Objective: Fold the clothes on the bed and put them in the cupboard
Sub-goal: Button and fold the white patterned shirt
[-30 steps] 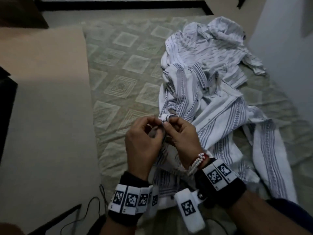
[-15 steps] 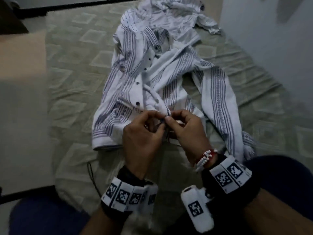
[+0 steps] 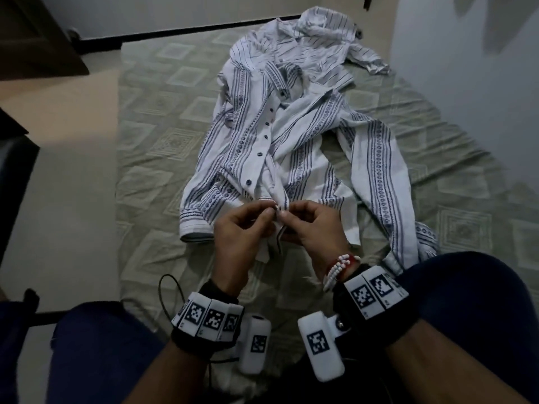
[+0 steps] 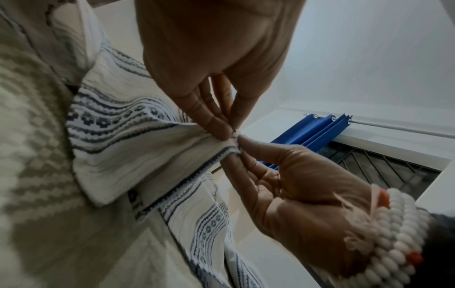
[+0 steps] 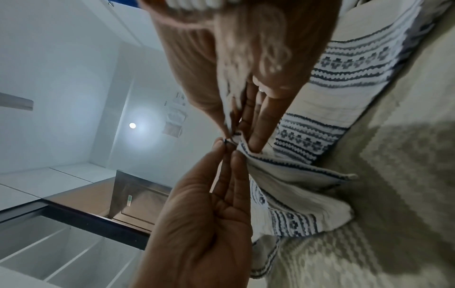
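A white shirt [image 3: 250, 147] with blue patterned stripes lies lengthwise on the bed [image 3: 163, 135], collar at the far end. Several dark buttons run down its front. My left hand [image 3: 269, 210] and right hand [image 3: 285, 212] meet at the lower front edge, each pinching the cloth between thumb and fingers. In the left wrist view the left hand [image 4: 229, 130] pinches the shirt [image 4: 123, 136] from above, with the right hand [image 4: 242, 149] below. The right wrist view shows the right hand [image 5: 234, 132] and left hand [image 5: 226, 147] on the same shirt [image 5: 320, 101] edge. A small dark button seems caught between the fingertips.
A second white garment [image 3: 318, 33] with thin stripes is crumpled at the bed's far end. A pale wall [image 3: 466, 83] runs along the right, bare floor [image 3: 58, 199] along the left. My knees [image 3: 99, 354] in blue trousers flank the hands. White shelves [image 5: 61, 243] show in the right wrist view.
Both hands have kept pinching the shirt's front and now sit lower on it, near the hem. The shirt lies straighter along the bed than a second ago.
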